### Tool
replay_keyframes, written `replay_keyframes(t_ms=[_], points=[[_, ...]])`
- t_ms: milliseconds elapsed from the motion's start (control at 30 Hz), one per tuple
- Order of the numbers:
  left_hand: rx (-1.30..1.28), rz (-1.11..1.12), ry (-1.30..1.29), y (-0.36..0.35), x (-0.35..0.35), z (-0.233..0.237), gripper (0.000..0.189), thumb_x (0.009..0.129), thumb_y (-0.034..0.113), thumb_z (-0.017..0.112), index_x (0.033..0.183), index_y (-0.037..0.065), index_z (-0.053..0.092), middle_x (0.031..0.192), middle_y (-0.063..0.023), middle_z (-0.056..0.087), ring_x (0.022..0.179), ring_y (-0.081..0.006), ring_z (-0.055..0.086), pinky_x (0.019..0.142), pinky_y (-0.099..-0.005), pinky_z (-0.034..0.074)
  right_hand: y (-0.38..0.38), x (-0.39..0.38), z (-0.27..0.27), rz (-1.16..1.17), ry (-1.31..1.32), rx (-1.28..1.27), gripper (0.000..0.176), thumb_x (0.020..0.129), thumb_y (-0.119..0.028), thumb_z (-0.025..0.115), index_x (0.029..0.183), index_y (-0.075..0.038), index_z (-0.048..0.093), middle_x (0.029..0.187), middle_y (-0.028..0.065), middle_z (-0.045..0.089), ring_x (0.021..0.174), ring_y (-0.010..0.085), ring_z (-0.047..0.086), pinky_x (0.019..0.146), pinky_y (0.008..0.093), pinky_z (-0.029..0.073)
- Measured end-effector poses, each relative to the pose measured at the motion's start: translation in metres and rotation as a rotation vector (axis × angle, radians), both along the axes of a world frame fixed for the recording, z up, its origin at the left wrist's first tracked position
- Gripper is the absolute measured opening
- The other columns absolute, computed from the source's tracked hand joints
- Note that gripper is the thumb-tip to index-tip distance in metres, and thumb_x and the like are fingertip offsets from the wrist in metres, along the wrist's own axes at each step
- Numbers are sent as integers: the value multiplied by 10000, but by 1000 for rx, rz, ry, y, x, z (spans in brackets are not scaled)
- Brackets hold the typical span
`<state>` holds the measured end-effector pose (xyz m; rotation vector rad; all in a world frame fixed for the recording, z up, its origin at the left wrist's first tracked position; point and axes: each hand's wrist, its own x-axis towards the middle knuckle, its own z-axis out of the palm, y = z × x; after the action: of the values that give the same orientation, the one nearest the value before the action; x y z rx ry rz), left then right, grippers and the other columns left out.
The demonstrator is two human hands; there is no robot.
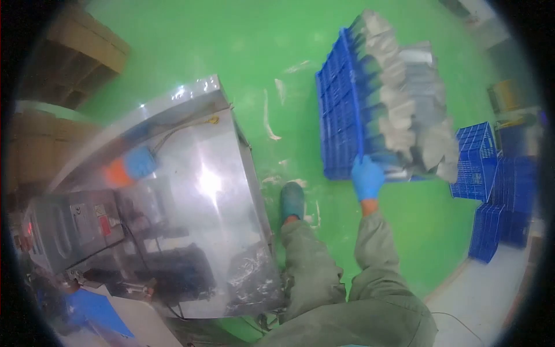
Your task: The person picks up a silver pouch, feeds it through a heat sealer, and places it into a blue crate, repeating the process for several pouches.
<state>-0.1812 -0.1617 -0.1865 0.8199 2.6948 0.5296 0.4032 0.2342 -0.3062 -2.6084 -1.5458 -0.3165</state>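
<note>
Nearest the lens, my one visible trouser leg (312, 272) and one green sleeve (376, 248) fill the bottom of the frame, above a green floor (231, 40). At far left stand stacked cardboard boxes (81, 52), too blurred to count. Beside them is one steel machine (191, 191), its shiny side panel running down to my leg. One green shoe (292, 199) rests on the floor just right of that panel.

Further right is one blue crate (338, 110), tipped up on edge, its gridded base facing left and its load of silver pouches (404, 110) facing right; they are too many and too blurred to count. My right hand (366, 176), in a blue glove, is at the crate's near corner, directly below the load, with its fingers curled tight over the rim. My left hand is out of frame.

At far right, well apart from the hand, more blue crates (491, 196) stand stacked by the wall. I see at least three.
</note>
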Motion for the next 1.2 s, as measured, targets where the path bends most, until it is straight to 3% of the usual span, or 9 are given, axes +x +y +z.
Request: replay_keyframes(t_ms=[267, 433, 667, 800, 867, 933, 1033, 1133, 1200], points=[[32, 81, -69, 17, 29, -7, 496, 981, 253, 366, 1388, -22, 299, 1398, -146, 369, 1235, -241, 414, 1045, -351, 330, -131, -57, 47, -69, 358, -551, 426, 849, -452, 486, 938, -59, 621, 772, 198, 620, 681, 399, 612, 635, 510, 483], [78, 125, -113, 19, 41, -7, 498, 982, 261, 363, 1388, -21, 302, 1395, -146, 372, 1232, -239, 418, 1043, -349, 333, -199, -73, 67, -19, 347, -800, 447, 848, -464, 473, 1037, -79, 600, 815, 187, 625, 684, 393, 610, 641, 488, 489], [285, 225, -333, -24, 41, -3, 501, 984, 273, 360, 1387, -20, 305, 1391, -146, 377, 1227, -237, 422, 1040, -348, 336, -269, -53, 6, 260, 415, -476, 430, 856, -414, 494, 1067, -48, 574, 767, 177, 631, 615, 371, 606, 604, 490, 483], [624, 327, -709, -73, 18, -5, 503, 986, 280, 358, 1387, -19, 307, 1389, -146, 380, 1225, -236, 425, 1038, -347, 338, -250, -48, -17, 349, 411, -270, 423, 860, -385, 507, 1084, -30, 558, 739, 172, 635, 575, 359, 604, 582, 491, 479], [630, 368, -841, -92, -11, -16, 513, 988, 302, 350, 1385, -21, 311, 1381, -143, 389, 1221, -231, 428, 1035, -341, 342, -228, -55, 11, 189, 391, -377, 348, 869, -402, 454, 910, -89, 602, 726, 199, 616, 646, 367, 616, 608, 482, 477], [543, 429, -992, -102, -42, -29, 548, 993, 363, 327, 1380, -25, 323, 1359, -136, 416, 1214, -217, 436, 1027, -325, 350, -214, -65, 21, 231, 351, -227, 355, 866, -395, 461, 817, -76, 608, 674, 199, 614, 615, 392, 604, 602, 493, 474], [521, 122, -793, -91, -56, -17, 573, 990, 388, 333, 1361, -49, 348, 1353, -122, 422, 1198, -212, 452, 1017, -311, 360, -207, -68, 39, 279, 359, -201, 388, 866, -390, 458, 749, -65, 634, 735, 208, 633, 655, 400, 614, 620, 486, 485], [378, -158, -432, -125, -130, -76, 572, 991, 399, 323, 1309, -68, 415, 1297, -113, 479, 1138, -203, 492, 992, -317, 377, -197, -77, 12, 167, 369, -157, 386, 859, -378, 470, 744, -66, 667, 740, 205, 639, 674, 398, 625, 644, 474, 497], [326, -114, -598, -133, -118, -18, 564, 990, 406, 323, 1271, -64, 458, 1246, -110, 516, 1106, -198, 507, 975, -319, 387, -205, -77, -10, 124, 283, -76, 382, 857, -365, 480, 749, -61, 684, 774, 207, 645, 724, 386, 636, 670, 468, 503]])
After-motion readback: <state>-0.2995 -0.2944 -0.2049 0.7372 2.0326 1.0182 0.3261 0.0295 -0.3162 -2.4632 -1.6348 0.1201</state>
